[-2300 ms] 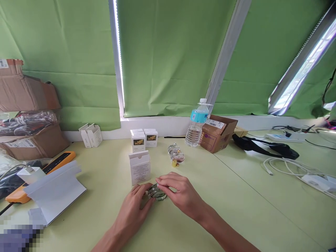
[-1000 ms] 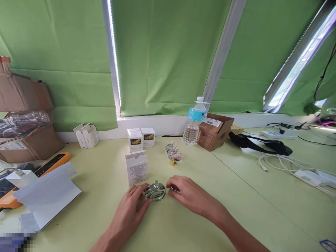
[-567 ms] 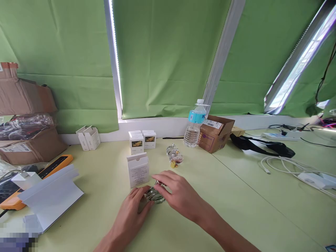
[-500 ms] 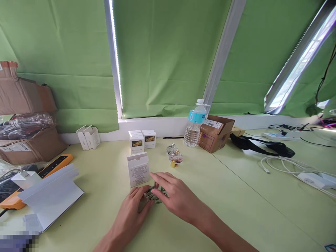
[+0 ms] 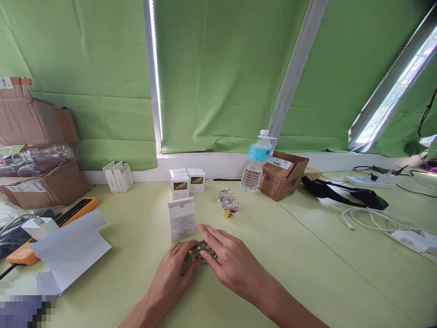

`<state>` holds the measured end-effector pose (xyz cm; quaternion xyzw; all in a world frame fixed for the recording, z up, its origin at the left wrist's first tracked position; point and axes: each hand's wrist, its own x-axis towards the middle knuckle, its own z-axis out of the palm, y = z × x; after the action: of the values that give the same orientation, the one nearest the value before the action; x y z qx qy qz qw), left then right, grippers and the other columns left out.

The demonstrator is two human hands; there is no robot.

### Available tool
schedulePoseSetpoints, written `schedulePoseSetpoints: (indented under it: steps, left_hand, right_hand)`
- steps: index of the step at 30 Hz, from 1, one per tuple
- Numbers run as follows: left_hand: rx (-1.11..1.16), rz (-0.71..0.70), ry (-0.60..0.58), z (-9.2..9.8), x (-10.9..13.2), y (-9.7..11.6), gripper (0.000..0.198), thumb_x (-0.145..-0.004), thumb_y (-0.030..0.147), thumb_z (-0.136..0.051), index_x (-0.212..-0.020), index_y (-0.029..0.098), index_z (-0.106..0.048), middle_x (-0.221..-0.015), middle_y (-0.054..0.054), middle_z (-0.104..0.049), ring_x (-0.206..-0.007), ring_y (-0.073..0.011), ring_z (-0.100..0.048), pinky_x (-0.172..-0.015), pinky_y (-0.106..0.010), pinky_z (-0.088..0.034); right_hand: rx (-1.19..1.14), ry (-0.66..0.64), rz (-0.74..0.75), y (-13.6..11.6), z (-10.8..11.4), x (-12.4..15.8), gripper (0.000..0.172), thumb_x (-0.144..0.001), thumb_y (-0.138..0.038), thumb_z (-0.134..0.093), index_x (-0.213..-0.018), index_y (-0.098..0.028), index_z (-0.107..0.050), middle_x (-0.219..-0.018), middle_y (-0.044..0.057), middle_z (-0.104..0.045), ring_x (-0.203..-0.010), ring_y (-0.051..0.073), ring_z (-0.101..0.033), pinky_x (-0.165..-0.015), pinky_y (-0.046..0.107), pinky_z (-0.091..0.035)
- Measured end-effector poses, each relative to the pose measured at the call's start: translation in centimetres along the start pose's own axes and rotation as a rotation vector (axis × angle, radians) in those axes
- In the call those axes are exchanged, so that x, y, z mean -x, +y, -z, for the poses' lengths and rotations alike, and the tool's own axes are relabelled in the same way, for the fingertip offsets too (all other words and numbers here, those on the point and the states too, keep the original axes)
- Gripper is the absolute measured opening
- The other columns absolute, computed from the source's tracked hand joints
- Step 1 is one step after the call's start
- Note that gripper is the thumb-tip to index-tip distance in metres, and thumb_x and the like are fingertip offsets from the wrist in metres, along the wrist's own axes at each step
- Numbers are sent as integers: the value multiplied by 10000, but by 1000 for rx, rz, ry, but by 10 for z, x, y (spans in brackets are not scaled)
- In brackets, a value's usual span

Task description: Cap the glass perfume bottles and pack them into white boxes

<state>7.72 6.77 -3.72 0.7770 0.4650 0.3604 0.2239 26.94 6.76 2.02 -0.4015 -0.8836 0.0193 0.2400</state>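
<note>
Both hands meet over a small shiny, dark silvery-green thing (image 5: 200, 249) on the table; its kind cannot be made out, since fingers cover much of it. My left hand (image 5: 174, 266) curls round its left side with thumb and fingers. From the right, my right hand (image 5: 230, 257) holds it between the thumb and fingers, which arch over its top. Just behind them an upright white box (image 5: 182, 221) with printed text and a tab at its top stands. Beyond the right hand lies a cluster of shiny silvery pieces (image 5: 228, 201) with a small yellow part in front.
Small white boxes with dark pictures (image 5: 180, 187) stand at the back. A water bottle (image 5: 254, 166) and a brown carton (image 5: 283, 175) are to their right. White cables (image 5: 375, 218) and a black strap (image 5: 341, 193) lie far right. At left are papers (image 5: 73, 255) and an orange power strip (image 5: 23, 255).
My right hand's fingers have shifted slightly and lie lower over the shiny thing. The left hand keeps its hold. The whole view has moved a little.
</note>
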Motion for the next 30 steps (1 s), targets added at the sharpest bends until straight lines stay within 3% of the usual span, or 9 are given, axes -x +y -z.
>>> schedulePoseSetpoints:
  steps: [6,9,12,15,17,23,27,30]
  left_hand:
    - [-28,-19,-7,1,1,2,275,-901,288,-556,-1175,270,-574,-1097,-50,-678,-997,-218,-636,-852,-349,-539]
    - [-79,-72,11,4,1,1,319,-904,314,-565,-1220,281,-541,-1163,-45,-657,-1062,-217,-618,-901,-350,-525]
    - [-193,-126,147,15,0,-1,378,-915,328,-553,-1282,270,-481,-1241,-69,-605,-1153,-226,-570,-971,-370,-483]
    - [-313,-167,338,35,-7,-1,361,-927,288,-533,-1281,259,-467,-1310,-88,-536,-1225,-237,-506,-1031,-400,-421]
    - [-377,-171,398,51,-15,1,355,-924,283,-535,-1273,259,-472,-1362,-90,-488,-1270,-252,-458,-1052,-424,-394]
    - [-356,-41,191,82,-50,1,339,-897,332,-562,-1232,325,-515,-1456,-32,-407,-1300,-280,-440,-998,-460,-456]
    - [-237,-29,147,77,-61,-6,189,-887,287,-570,-1075,294,-582,-1370,-24,-491,-1182,-243,-550,-951,-411,-494]
    - [-167,-65,207,66,-57,-9,102,-917,266,-518,-958,262,-612,-1378,-36,-465,-1138,-231,-570,-895,-383,-521]
  right_hand:
    - [-274,-81,-195,11,6,5,574,-920,-315,-572,-1452,-307,-357,-1229,42,-622,-1117,221,-581,-946,358,-491]
    - [-317,-86,-248,16,3,4,375,-892,-318,-609,-1258,-264,-544,-1112,39,-652,-1033,222,-599,-885,347,-488]
    - [-308,-102,-229,16,0,2,84,-891,-302,-612,-926,-225,-603,-922,17,-652,-892,207,-592,-769,322,-477]
    - [-297,-91,-237,13,0,0,141,-871,-306,-642,-815,-217,-548,-850,1,-626,-862,202,-562,-723,303,-445]
    - [-293,-84,-237,12,0,1,163,-853,-305,-664,-802,-215,-538,-831,-4,-620,-869,203,-545,-725,298,-427]
    - [-300,-125,-328,14,-2,3,158,-857,-302,-629,-787,-202,-528,-818,-9,-593,-739,160,-531,-613,260,-369]
    - [-304,-101,-281,14,0,6,116,-872,-296,-621,-841,-211,-550,-844,-16,-597,-730,151,-528,-621,258,-376]
    - [-338,-42,-193,11,7,9,97,-881,-275,-626,-941,-227,-566,-891,-9,-602,-733,153,-528,-650,266,-419]
